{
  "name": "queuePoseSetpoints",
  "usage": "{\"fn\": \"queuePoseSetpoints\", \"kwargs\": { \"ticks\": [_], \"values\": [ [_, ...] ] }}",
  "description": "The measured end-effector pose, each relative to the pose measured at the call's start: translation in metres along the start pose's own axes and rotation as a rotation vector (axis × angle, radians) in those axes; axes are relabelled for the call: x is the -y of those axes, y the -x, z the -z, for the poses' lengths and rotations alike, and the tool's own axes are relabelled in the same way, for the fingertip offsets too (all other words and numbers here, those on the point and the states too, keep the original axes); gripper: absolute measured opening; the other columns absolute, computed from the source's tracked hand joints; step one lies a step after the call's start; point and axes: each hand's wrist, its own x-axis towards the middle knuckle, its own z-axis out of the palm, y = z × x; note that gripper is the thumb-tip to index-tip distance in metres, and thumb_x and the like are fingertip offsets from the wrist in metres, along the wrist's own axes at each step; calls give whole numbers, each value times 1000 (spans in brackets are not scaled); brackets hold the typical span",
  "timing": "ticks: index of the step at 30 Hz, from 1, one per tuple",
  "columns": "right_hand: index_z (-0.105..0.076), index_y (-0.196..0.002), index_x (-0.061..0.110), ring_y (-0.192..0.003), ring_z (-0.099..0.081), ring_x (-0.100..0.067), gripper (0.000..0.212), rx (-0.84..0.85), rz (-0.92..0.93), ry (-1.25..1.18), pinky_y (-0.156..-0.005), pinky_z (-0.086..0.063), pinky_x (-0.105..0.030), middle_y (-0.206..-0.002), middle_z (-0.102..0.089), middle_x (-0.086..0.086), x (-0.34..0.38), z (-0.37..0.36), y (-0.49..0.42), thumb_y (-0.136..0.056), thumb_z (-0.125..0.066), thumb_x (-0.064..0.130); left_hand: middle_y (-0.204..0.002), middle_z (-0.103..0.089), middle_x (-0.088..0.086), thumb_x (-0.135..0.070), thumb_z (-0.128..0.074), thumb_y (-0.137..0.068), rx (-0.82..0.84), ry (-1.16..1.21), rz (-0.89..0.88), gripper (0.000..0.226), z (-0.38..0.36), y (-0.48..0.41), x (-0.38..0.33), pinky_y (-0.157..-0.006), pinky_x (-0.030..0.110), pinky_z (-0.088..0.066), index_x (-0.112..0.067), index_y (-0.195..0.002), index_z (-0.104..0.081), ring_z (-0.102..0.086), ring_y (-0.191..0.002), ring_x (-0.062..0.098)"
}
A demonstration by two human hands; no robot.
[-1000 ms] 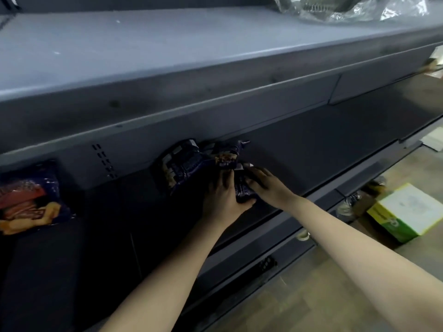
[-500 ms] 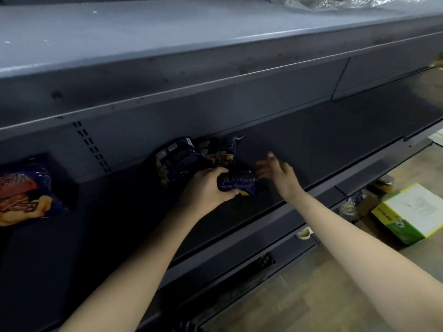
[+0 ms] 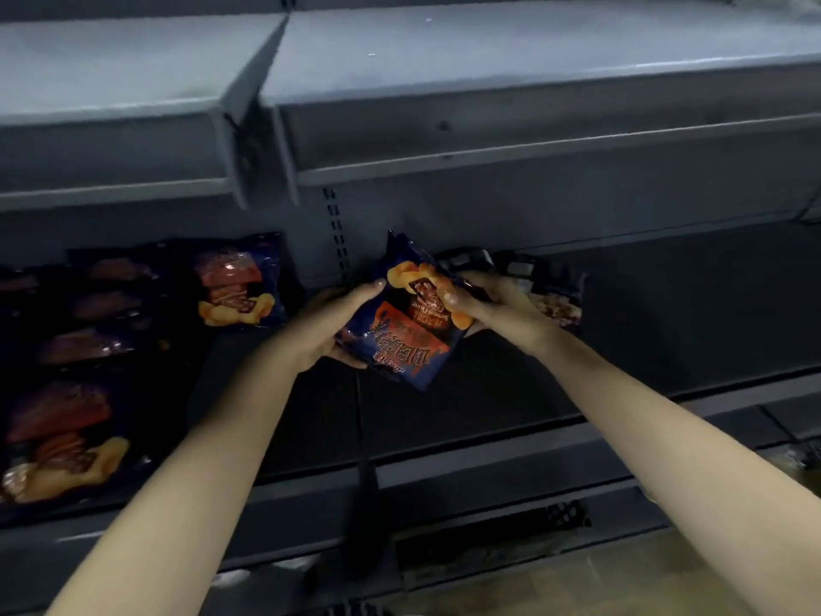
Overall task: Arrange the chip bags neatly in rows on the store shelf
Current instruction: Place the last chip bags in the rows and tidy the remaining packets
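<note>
Head view. At centre frame a dark blue chip bag (image 3: 406, 335) was held tilted over the lower shelf (image 3: 666, 317), its print upside down to the camera. The left hand (image 3: 326, 326) gripped the bag's left edge, thumb on the front and fingers beneath. The right hand (image 3: 497, 304) gripped the right edge, thumb likewise on the front. Just behind the right hand and partly hidden by it lay further bags (image 3: 557, 300) against the back panel, possibly two; the view was too dark to count. At left of frame, rows of matching bags (image 3: 235, 282) lay in the adjoining bay. A slotted upright (image 3: 335, 233) stood between the bays. A grey upper shelf (image 3: 488, 60) spanned the top of the frame.
</note>
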Motion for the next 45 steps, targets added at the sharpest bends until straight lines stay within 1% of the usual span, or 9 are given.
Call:
{"fn": "queuePoseSetpoints", "kwargs": {
  "ticks": [6,10,15,19,24,27,32,36,45],
  "values": [
    [-60,-109,26,-83,-65,-7,24,256,5,83,-59,-52,-22,-92,-67,8,15,-80,-42,-86,-66,21,-103,-67,6,-54,-53,-84,-98,127,99,31,93,40,32,-67,39,-54,-30,-103,-54,-66,-90,26],
    [-61,-103,20,-87,-61,-14,15,136,-90,-389,-57,-51,-25,-91,-64,3,31,-142,-56,-89,-62,15,-115,-64,1,-64,-39,-83,-146,361,43,53,143,60,48,-72,36,-49,-30,-123,-50,-64,-96,20],
    [-49,-129,13,-115,-57,-31,58,198,-231,-764,-67,-57,-33,-127,-57,-11,40,-205,-63,-74,-66,19,-124,-57,-2,-43,-63,-73,-188,355,-108,62,164,77,75,-86,36,-53,-31,-129,-40,-62,-105,18],
    [-52,-126,10,-112,-61,-25,60,354,-233,-730,-83,-56,-40,-122,-62,-10,33,-235,-53,-70,-74,14,-105,-66,1,-13,-68,-82,-256,346,-175,34,178,78,79,-76,34,-58,-31,-107,-54,-70,-86,14],
    [-51,-124,21,-112,-60,-25,69,104,-186,-855,-84,-54,-40,-119,-63,-4,33,-214,-55,-64,-82,36,-112,-61,4,-3,-68,-81,-202,142,-185,53,205,74,71,-70,31,-59,-24,-126,-48,-66,-93,17],
    [-45,-128,27,-114,-56,-22,58,-19,-119,-714,-87,-48,-37,-116,-61,1,43,-191,-55,-75,-71,32,-112,-62,6,-4,-69,-80,-86,-55,-167,59,215,73,56,-75,32,-58,-31,-127,-46,-65,-96,19],
    [-39,-135,23,-122,-54,-17,76,207,-13,-232,-100,-46,-40,-132,-56,-3,38,-203,-40,-70,-76,37,-90,-64,6,-9,-70,-81,24,-221,-187,61,205,66,43,-65,27,-58,-32,-132,-43,-66,-76,7],
    [-38,-133,15,-118,-56,-16,79,20,-9,-168,-105,-43,-44,-126,-59,-5,29,-219,-37,-68,-83,25,-94,-65,-1,-6,-68,-82,14,-182,-227,65,197,59,53,-65,25,-57,-26,-136,-38,-65,-77,3],
    [-44,-127,13,-112,-58,-19,57,-224,-115,-136,-98,-47,-40,-121,-60,-4,24,-235,-62,-78,-72,3,-145,-36,8,-14,-66,-83,-471,-497,-667,71,154,56,86,-107,29,-35,-14,-143,-30,-41,-129,18]
  ]
}}
